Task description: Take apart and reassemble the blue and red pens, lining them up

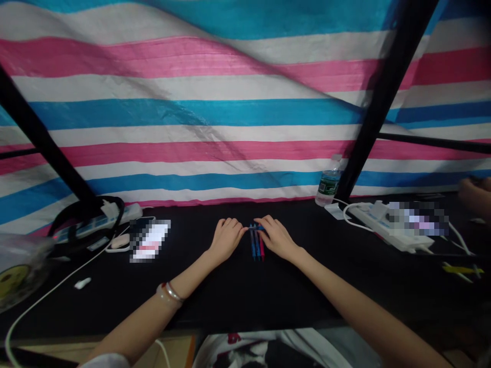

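Two blue pens (255, 246) and a red pen (262, 248) lie side by side on the black table, pointing toward me. Across their far ends is a short blue piece that looks like another blue pen (260, 227), partly hidden by fingers. My left hand (227, 238) rests on the table left of the pens, fingers curled and thumb tip at the left end of the crosswise pen. From the other side, my right hand (279, 237) closes its thumb and fingers around the right end.
On the left are a blurred-out phone (149, 241), a white earbud (82, 283), a cable and a plastic bag (23, 268). A water bottle (329, 181) stands back right, near a power strip (391, 227). Another person's hand (475, 197) shows at the right edge.
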{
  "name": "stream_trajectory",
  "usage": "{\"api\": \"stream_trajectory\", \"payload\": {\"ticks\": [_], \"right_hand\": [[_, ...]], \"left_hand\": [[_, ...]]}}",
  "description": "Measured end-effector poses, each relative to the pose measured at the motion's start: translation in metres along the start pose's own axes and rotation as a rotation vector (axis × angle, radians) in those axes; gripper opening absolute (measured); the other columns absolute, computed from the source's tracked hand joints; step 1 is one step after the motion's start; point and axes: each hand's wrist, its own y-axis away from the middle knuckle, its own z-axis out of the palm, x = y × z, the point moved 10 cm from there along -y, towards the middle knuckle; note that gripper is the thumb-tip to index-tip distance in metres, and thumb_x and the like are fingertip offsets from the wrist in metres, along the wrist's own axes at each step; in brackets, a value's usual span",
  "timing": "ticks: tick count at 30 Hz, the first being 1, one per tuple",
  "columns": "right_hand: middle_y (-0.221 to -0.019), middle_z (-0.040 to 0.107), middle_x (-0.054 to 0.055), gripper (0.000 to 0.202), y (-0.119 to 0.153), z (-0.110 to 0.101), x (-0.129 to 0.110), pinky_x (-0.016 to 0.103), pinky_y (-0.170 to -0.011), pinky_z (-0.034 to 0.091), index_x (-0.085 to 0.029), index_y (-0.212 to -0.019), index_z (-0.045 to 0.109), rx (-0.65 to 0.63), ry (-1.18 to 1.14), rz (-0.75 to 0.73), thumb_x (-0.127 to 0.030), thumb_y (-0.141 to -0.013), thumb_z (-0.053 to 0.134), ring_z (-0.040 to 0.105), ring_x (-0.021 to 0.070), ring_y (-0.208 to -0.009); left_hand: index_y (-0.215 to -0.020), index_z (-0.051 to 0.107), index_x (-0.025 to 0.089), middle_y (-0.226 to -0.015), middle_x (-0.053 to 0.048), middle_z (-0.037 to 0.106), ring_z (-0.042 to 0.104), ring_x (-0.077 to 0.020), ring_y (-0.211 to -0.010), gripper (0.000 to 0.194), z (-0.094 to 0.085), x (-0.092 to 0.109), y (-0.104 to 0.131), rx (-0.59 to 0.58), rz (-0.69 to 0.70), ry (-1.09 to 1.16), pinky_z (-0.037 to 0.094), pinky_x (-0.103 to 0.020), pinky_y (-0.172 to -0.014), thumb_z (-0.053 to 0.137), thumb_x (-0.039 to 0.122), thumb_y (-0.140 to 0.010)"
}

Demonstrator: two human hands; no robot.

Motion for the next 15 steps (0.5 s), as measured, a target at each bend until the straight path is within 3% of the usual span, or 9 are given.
{"api": "stream_trajectory", "payload": {"ticks": [2,6,12,15], "right_hand": [[-0.105,0.054,0.01,0.037,0.0,0.004,-0.003,0.033,-0.076,0.041,-0.017,-0.125,0.045,-0.045,0.026,-0.021,-0.018,-0.089,0.039,0.053,0.0196,-0.087],[-0.1,0.057,0.01,0.033,0.001,0.012,-0.006,0.034,-0.077,0.039,-0.016,-0.118,0.052,-0.108,0.084,-0.042,-0.015,-0.09,0.034,0.053,0.0198,-0.088],[-0.099,0.059,0.01,0.031,0.002,0.013,-0.006,0.034,-0.077,0.038,-0.015,-0.113,0.054,-0.072,0.076,-0.043,-0.012,-0.089,0.035,0.054,0.0199,-0.088],[-0.099,0.061,0.01,0.03,0.002,0.01,-0.009,0.034,-0.077,0.039,-0.016,-0.111,0.056,-0.033,0.025,-0.07,-0.012,-0.089,0.037,0.055,0.0196,-0.088]], "left_hand": [[-0.078,0.057,0.016,-0.08,-0.005,0.058,0.049,-0.0189,-0.079,0.036,0.0,-0.001,0.0,-0.002,-0.004,-0.003,0.029,-0.034,-0.076,0.029,0.033,-0.094],[-0.076,0.056,0.016,-0.078,-0.005,0.058,0.049,-0.0185,-0.078,0.037,0.002,-0.002,0.001,-0.02,-0.007,0.045,0.03,-0.034,-0.075,0.028,0.034,-0.094],[-0.1,0.05,0.016,-0.093,-0.005,0.058,0.053,-0.0185,-0.086,0.026,0.002,-0.002,0.002,-0.015,0.03,0.301,0.033,-0.032,-0.078,0.045,0.039,-0.088],[-0.089,0.05,0.017,-0.086,-0.004,0.057,0.052,-0.0172,-0.082,0.016,0.004,0.001,0.003,-0.023,0.065,0.32,0.034,-0.031,-0.076,0.041,0.03,-0.09]]}}
